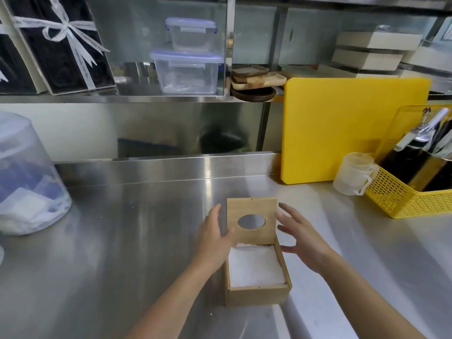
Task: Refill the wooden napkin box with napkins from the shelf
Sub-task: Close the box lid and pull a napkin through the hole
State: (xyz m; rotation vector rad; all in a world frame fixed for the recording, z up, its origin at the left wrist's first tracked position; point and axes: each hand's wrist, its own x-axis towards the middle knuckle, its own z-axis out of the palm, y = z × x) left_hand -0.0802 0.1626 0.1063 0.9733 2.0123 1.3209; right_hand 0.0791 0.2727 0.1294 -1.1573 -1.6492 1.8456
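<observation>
The wooden napkin box [256, 294] stands on the steel counter in front of me, holding a stack of white napkins [254, 267]. Its hinged lid [252, 220], with an oval hole, stands raised at the far end. My left hand [214, 237] rests against the lid's left edge with the thumb on its face and the fingers spread. My right hand [300, 237] hovers open just right of the lid and box, fingers apart, holding nothing.
A yellow cutting board [347, 128] leans at the back right, with a plastic measuring cup [353, 173] and a yellow basket [403, 199] of utensils beside it. A large clear container [27, 177] stands at left. The shelf above holds plastic tubs [187, 70], wooden trays and ribboned boxes.
</observation>
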